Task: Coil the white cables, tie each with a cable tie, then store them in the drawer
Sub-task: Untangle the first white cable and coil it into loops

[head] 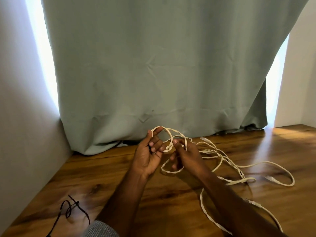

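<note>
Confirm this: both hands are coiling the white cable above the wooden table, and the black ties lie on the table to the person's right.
One thing is wrong: the head view shows the black ties to the person's left. The rest stands: the left hand and right hand are coiling the white cable above the wooden table.

I see white cables [220, 156] tangled at center right, partly looped upright at center; black cable ties [71, 209] lie lower left.

No legible txt anywhere.
</note>
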Motion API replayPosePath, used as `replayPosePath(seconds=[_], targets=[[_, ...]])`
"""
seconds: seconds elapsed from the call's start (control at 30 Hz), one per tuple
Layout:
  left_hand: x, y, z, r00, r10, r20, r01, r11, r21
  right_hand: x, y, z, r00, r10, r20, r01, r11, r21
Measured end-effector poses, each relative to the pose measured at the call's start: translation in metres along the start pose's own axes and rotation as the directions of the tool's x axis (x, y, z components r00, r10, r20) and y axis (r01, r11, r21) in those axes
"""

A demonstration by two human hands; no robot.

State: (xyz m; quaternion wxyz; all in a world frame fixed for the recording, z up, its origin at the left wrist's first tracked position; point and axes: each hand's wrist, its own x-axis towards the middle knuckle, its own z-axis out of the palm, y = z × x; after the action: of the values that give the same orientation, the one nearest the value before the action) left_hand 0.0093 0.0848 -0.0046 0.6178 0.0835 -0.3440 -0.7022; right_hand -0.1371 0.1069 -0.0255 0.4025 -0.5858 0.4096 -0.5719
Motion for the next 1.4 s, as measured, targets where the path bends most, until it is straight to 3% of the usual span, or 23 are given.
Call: replayPosePath(seconds=[0.17,0.3,0.53,0.67,0.77,0.87,0.97,1.03,1.1,1.2,1.3,1.4], targets=[[-0.002,0.013,0.001,0.999,0.041,-0.009,-0.042,0.995,-0.092,0.002,0.005,0.000,0.966,-0.200,-0.164,0.195,0.980,-0.046],[-0.002,0.016,0.001,0.997,0.066,-0.028,-0.069,0.989,-0.132,-0.001,0.006,0.000,0.920,-0.357,-0.161,0.302,0.908,-0.291],[0.000,0.015,-0.002,0.994,0.110,-0.020,-0.110,0.993,-0.035,0.004,0.012,0.008,0.988,-0.097,0.123,0.155,0.694,-0.703],[0.002,0.000,0.004,0.995,0.086,0.041,-0.088,0.994,0.062,-0.001,0.010,0.012,0.975,0.069,0.211,0.123,0.619,-0.775],[0.000,-0.014,0.013,0.995,0.080,0.065,-0.092,0.970,0.226,-0.005,0.011,0.012,0.959,0.143,0.246,0.111,0.607,-0.787],[-0.001,-0.022,0.014,0.993,0.098,0.065,-0.118,0.836,0.535,-0.003,0.010,0.010,0.956,0.157,0.249,0.111,0.593,-0.798],[-0.004,-0.023,0.008,0.986,0.123,0.114,-0.164,0.559,0.813,-0.001,0.009,0.007,0.942,0.184,0.282,0.120,0.600,-0.791],[-0.009,-0.021,0.008,0.977,0.147,0.158,-0.204,0.394,0.896,0.000,0.006,0.003,0.930,0.196,0.312,0.120,0.639,-0.760],[-0.011,-0.022,0.006,0.968,0.177,0.181,-0.228,0.298,0.927,-0.001,-0.002,0.000,0.902,0.257,0.346,0.074,0.698,-0.712],[-0.009,-0.028,-0.005,0.947,0.205,0.247,-0.277,0.129,0.952,-0.003,-0.016,-0.006,0.832,0.406,0.378,-0.123,0.799,-0.588],[-0.007,-0.030,-0.012,0.936,0.234,0.262,-0.289,0.092,0.953,-0.004,-0.022,-0.012,0.775,0.492,0.396,-0.345,0.855,-0.387],[-0.008,-0.030,-0.011,0.944,0.230,0.239,-0.272,0.123,0.954,-0.004,-0.026,-0.020,0.768,0.499,0.401,-0.370,0.857,-0.358]])
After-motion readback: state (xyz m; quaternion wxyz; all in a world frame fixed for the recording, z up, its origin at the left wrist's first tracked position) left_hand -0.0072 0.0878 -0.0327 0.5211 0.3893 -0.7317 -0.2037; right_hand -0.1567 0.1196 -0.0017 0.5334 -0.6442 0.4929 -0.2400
